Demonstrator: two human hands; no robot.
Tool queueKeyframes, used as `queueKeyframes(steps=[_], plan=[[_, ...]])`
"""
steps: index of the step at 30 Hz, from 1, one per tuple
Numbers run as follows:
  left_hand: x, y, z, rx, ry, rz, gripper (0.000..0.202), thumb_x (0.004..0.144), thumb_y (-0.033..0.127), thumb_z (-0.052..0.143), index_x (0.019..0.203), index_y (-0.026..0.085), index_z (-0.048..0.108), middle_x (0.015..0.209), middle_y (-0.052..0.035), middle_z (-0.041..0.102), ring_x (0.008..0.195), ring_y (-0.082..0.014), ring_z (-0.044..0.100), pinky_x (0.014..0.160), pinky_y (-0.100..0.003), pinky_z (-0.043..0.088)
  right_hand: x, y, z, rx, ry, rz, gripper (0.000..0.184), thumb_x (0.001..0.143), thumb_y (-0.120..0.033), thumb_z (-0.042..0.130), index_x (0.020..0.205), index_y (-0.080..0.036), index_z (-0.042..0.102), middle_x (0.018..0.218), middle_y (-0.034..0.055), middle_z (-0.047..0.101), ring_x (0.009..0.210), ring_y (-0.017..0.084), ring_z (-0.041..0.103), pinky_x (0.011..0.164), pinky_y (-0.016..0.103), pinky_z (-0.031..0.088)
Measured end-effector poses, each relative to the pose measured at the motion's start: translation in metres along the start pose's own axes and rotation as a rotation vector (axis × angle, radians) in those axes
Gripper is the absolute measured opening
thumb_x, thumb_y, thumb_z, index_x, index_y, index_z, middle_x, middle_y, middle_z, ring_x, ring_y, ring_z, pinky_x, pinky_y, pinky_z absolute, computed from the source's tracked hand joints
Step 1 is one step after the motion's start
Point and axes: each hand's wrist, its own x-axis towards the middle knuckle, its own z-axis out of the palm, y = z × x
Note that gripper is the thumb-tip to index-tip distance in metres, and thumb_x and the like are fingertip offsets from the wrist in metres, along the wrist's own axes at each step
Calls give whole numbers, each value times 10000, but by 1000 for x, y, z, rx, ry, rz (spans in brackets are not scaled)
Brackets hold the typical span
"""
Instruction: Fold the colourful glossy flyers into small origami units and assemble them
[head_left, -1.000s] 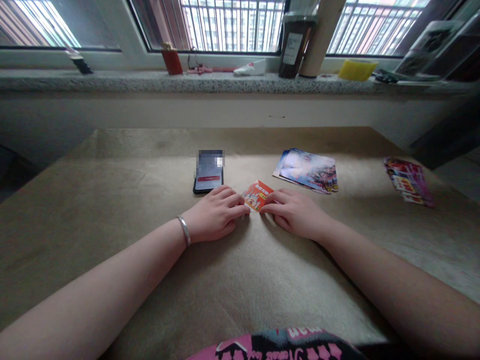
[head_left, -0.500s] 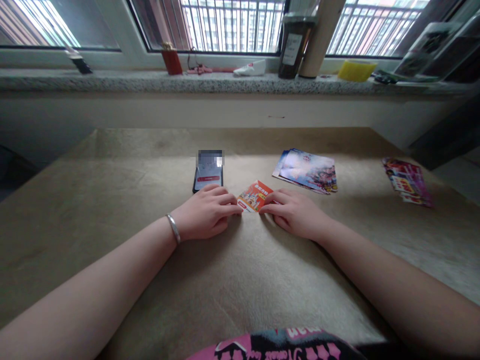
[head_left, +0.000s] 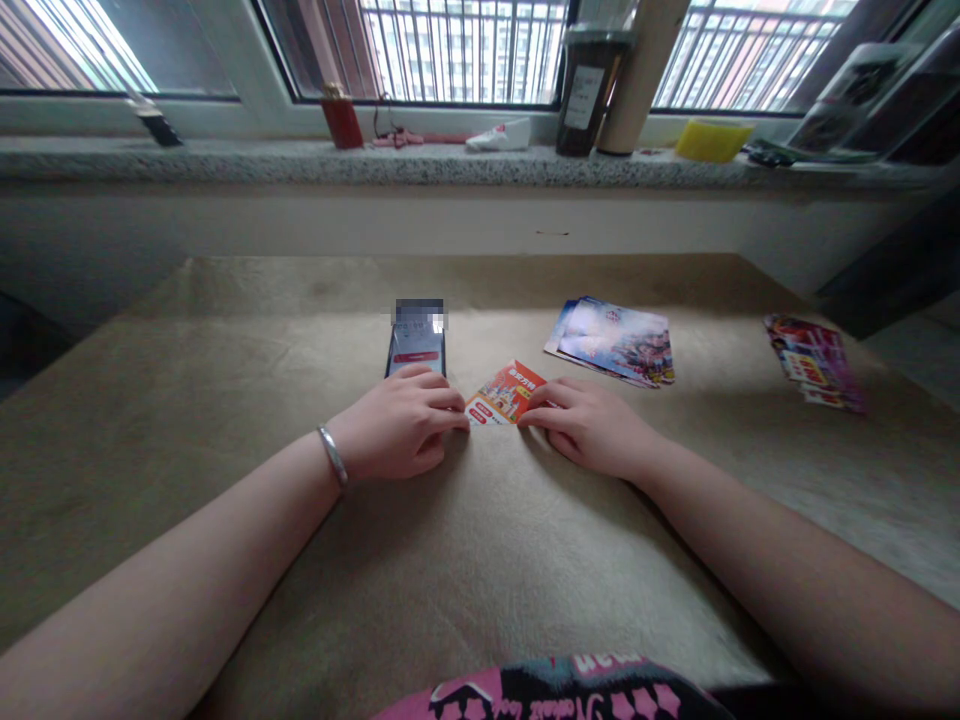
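Note:
An orange leaflet (head_left: 504, 392) with white lettering and a castle picture lies at a slant in the middle of the table. My left hand (head_left: 401, 420), with a silver bangle at the wrist, has its fingers bent together and their tips at the leaflet's left corner. At its right edge, my right hand (head_left: 589, 425) grips the leaflet between thumb and curled fingers. Just beyond my left hand is a smartphone (head_left: 418, 340) with its screen lit; the knuckles hide its near end.
Several blue-and-pink picture sheets (head_left: 619, 340) are stacked behind my right hand. Farther right lies a fanned pile of pink-and-red leaflets (head_left: 816, 362). A dark jar (head_left: 589, 95), a red bottle (head_left: 342, 118) and a yellow object (head_left: 712, 142) stand on the stone windowsill (head_left: 450, 170).
My left hand has slid slightly left, uncovering more of the leaflet's left corner and covering a little more of the phone's near end. My right hand and the leaflet stay put.

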Motion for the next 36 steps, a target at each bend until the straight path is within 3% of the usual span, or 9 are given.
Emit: queueKeyframes(steps=[12,20,36], plan=[[-3,-5,-2,-12,-12,-3,308,720,137,513,947,249,688,936,3,679,864,-179,557,857,-341,413,-2,2,2,20,0,-3,307,854,-131,454,1058,-214,667,1037,96,644,943,196,548,790,348,452],[-6,-8,1,19,-25,-13,301,781,111,475,925,248,700,915,-7,686,856,-164,577,784,-292,447,-1,2,3,25,5,9,306,843,-126,475,1062,-218,668,1031,97,646,949,197,550,790,349,451],[-10,-6,-6,5,-57,-64,286,721,108,492,864,248,696,838,-2,673,794,-153,593,714,-271,450,-2,3,2,15,14,-5,305,848,-127,462,1053,-210,672,1020,101,652,931,196,564,776,348,463]])
